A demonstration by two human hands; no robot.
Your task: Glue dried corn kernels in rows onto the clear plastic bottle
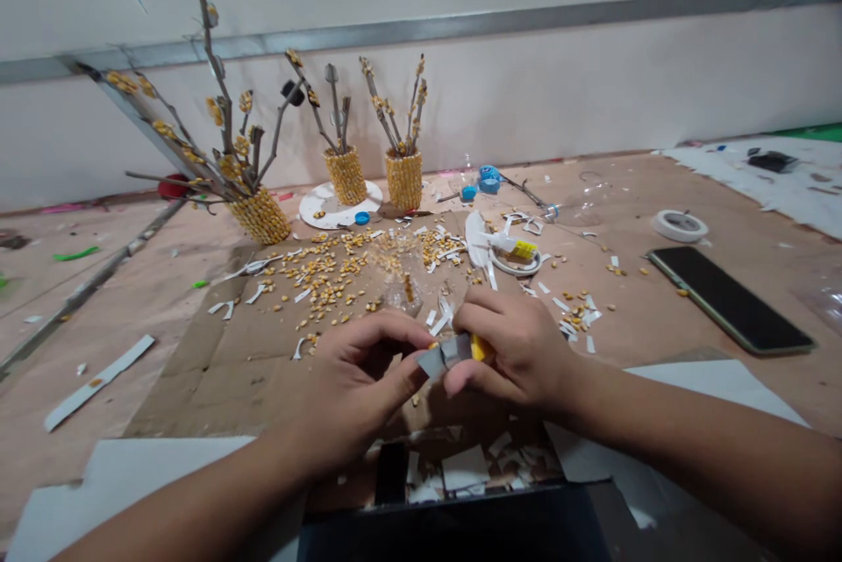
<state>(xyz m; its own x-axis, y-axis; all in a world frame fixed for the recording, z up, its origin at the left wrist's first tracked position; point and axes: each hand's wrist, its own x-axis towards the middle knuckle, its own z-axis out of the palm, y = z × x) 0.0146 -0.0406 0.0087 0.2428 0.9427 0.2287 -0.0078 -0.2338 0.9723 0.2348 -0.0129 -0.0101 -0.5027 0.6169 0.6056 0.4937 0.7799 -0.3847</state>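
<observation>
My left hand (368, 369) is closed, pinching a small flat grey piece (431, 363) between thumb and fingers. A bit of yellow shows at its fingertips, too small to name. Close against it, my right hand (510, 347) is closed around a yellow object (482, 348) with a flat grey part (456, 350) at its left end; the fingers hide most of it, so its kind is unclear. Just beyond both hands, loose corn kernels (335, 277) and white paper scraps lie on a cardboard sheet (217, 352). A clear plastic piece (403, 295) holding some kernels stands there.
Three kernel-covered pots with twigs (260, 216), (346, 176), (403, 179) stand at the back left. A glue bottle (513, 245) lies beyond my right hand. To the right are a tape roll (680, 225) and a phone (730, 299). A paper strip (98, 382) lies left.
</observation>
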